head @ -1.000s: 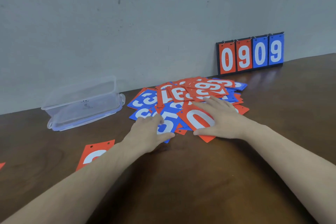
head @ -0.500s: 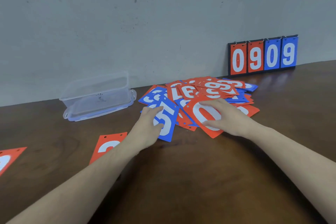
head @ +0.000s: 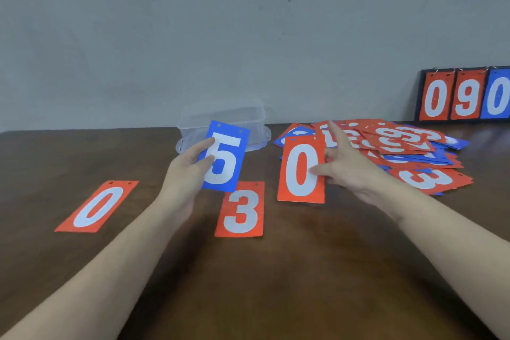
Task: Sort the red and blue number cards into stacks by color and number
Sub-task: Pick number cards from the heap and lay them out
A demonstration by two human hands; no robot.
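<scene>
A blue 5 card (head: 224, 160) is now lifted off the pile (head: 386, 146) and pinched in the left hand (head: 190, 171); a red 0 card (head: 301, 171) is grasped by the right hand (head: 350, 171). Both grips were flat on the pile a second ago. A red 0 (head: 97, 207) and a red 3 (head: 240, 210) already lie apart on the bench (head: 276, 284), so the held 0 probably belongs on the first.

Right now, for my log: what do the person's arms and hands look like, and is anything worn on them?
Both forearms are bare as far as the frame shows: no sleeves in view. The left hand and right hand wear no gloves, and no rings, watch, bracelet or markings can be seen on the hands or wrists. Fingernails are too blurred to judge.
</scene>
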